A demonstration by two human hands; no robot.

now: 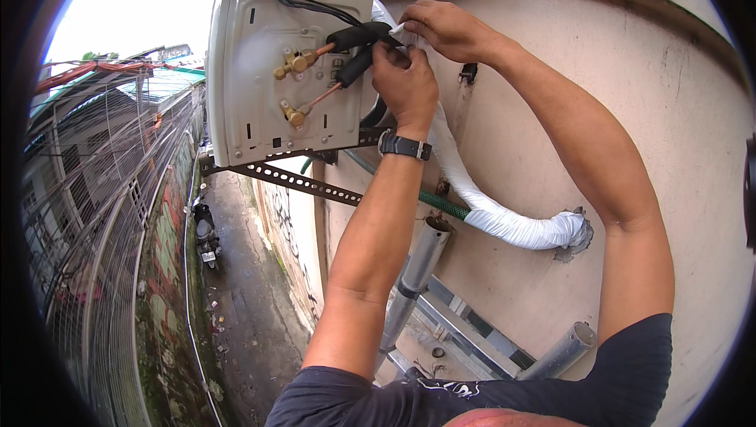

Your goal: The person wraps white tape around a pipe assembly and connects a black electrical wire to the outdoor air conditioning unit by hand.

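Note:
The pale metal casing of an air-conditioner outdoor unit (256,73) stands before me. Two brass valves (297,62) on it join thin copper pipes (324,98), which run into black foam insulation sleeves (357,67). My left hand (406,85), wearing a black watch (405,146) at the wrist, is closed around the sleeves' far ends. Just above it, my right hand (450,31) pinches a bit of white wrapping tape (397,31) against the bundle. The exact grip of the left fingertips is partly hidden. Below my hands, a white-wrapped pipe bundle (504,226) curves down into a wall hole.
A perforated metal bracket (303,183) supports the unit. Black cables (319,5) loop from its casing. A green hose (443,204) passes behind my left arm. Metal ladder tubes (419,258) rise beneath me. Far below lies an alley (256,325) with a parked motorbike (206,236); many overhead wires hang left.

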